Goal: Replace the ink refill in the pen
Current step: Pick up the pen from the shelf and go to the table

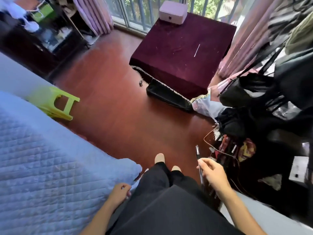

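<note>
Two hands in frame, both on the near side of the table (177,68) and well short of it. Right hand (212,173) pinches the pen (198,155) between thumb and forefinger, with the other fingers loosely curled behind the barrel. Pen is black and slim. Its clip end points toward the table and the other end runs down past the palm. Barrel joint is too blurred to read.

Left hand (119,192) hangs farther from the table than the right one and off to the table's left. Its fingers are loosely curled and grasp nothing that shows. It sits just beside the corner of the blue quilt (50,158). Feet (160,157) are between the two hands, toes toward the table, below black trousers.

White refill (197,50) lies flat on the table's maroon cloth, right of the table's middle and well apart from the pen. It is angled slightly, with its upper end toward the table's far edge.

Pink box (173,12) sits at the table's far edge, against the window bars. Black bag (167,96) lies on the floor at the table's near edge, partly under the cloth fringe. Green stool (55,102) stands on the floor well to the table's left, partly hidden by the quilt. Dark bags and clutter (250,92) are piled just beside the table's right corner. Red-brown wood floor (118,107) spans from the table's near edge to the feet.
</note>
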Demonstrator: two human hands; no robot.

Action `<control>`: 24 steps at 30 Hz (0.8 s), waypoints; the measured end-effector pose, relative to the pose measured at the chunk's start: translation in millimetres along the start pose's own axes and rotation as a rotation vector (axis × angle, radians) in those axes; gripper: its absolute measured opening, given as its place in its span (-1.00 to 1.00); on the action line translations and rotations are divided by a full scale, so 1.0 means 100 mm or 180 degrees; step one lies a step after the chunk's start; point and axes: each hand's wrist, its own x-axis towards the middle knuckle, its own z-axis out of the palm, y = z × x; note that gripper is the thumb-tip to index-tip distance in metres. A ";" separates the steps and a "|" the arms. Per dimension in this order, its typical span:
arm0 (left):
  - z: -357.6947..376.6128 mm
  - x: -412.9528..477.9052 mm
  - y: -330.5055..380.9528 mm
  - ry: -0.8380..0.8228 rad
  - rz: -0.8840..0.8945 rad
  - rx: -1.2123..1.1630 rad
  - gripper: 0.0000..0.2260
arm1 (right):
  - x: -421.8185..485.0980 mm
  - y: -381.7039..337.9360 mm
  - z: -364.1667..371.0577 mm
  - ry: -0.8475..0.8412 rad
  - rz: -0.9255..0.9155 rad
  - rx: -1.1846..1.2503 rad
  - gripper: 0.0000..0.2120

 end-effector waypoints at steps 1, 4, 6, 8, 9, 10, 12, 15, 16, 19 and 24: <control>0.01 0.03 0.01 0.0026 -0.0089 -0.0050 -0.70 | 0.12 -0.10 0.01 -0.0039 -0.0028 -0.0044 -0.87; 0.00 0.15 0.12 0.0091 -0.0220 -0.0061 -0.64 | 0.46 -0.38 0.08 -0.0142 -0.0092 -0.0178 -0.88; -0.06 0.25 0.27 0.0077 -0.0193 -0.0068 -0.60 | 0.69 -0.58 0.13 -0.0193 -0.0122 -0.0265 -0.89; -0.17 0.40 0.47 0.0048 -0.0163 -0.0109 -0.60 | 0.91 -0.78 0.17 -0.0178 -0.0135 -0.0274 -0.89; -0.24 0.49 0.58 0.0060 -0.0137 -0.0079 -0.62 | 1.02 -0.87 0.18 -0.0151 -0.0117 -0.0245 -0.89; -0.31 0.58 0.70 0.0069 -0.0124 -0.0059 -0.64 | 1.12 -0.97 0.20 -0.0126 -0.0088 -0.0212 -0.89; -0.45 0.79 0.94 0.0038 -0.0085 -0.0054 -0.65 | 1.29 -1.15 0.22 -0.0066 -0.0041 -0.0151 -0.90; -0.69 1.12 1.40 -0.0097 0.0070 -0.0066 -0.76 | 1.53 -1.38 0.22 0.0104 -0.0105 -0.0089 -0.91; -0.78 1.22 1.59 -0.0107 0.0121 -0.0049 -0.80 | 1.61 -1.44 0.22 0.0150 -0.0113 -0.0062 -0.90; -1.00 1.48 2.19 -0.0099 0.0347 -0.0119 -0.83 | 1.82 -1.58 0.19 0.0209 -0.0118 -0.0012 -0.89; -1.26 1.81 3.14 -0.0047 0.0602 -0.0292 -0.87 | 2.29 -1.85 0.21 0.0265 -0.0033 0.0069 -0.90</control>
